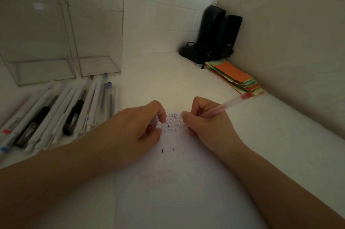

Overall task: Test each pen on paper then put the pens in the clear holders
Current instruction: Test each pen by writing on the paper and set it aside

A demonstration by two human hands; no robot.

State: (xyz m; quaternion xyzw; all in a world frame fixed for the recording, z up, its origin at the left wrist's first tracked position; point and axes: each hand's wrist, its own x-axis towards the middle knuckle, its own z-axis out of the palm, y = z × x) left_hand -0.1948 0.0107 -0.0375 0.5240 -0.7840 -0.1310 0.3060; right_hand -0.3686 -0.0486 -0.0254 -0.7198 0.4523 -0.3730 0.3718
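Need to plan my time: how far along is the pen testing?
Early. The paper carries rows of test marks, yet both clear holders look empty. The right hand holds a red pen over the marks; the left hand steadies the sheet. A row of pens waits.

left hand (142,126) curled, seemingly pinching, right hand (203,118) gripping, forearms converging

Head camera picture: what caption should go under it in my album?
Right hand holds a red pen to the paper; left hand steadies it.
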